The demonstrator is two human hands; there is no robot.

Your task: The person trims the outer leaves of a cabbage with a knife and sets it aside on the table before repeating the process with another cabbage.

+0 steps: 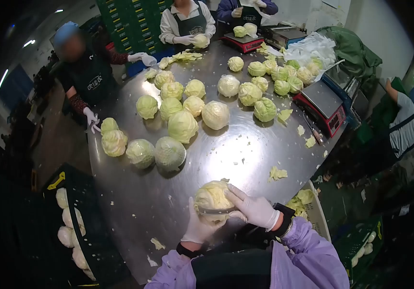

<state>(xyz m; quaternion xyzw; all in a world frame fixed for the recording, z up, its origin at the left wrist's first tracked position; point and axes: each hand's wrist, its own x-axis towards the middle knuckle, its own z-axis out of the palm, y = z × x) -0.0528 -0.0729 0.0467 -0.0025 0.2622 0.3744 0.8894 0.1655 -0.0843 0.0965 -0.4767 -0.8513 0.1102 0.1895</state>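
We stand at a broad metal desk, with loose cabbages spread over its far half. A dark crate sits low on the left; a red scale rests by the right edge. Our gloved left hand and right hand are clamped on a pale cabbage at the desk's near side. A dark strip crosses it.

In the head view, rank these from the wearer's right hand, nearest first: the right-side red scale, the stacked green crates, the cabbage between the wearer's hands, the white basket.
From the right hand:
1. Cabbage: at its fingers, on its left.
2. White basket: just to its right.
3. Red scale: farther forward, right.
4. Green crates: far back, left.
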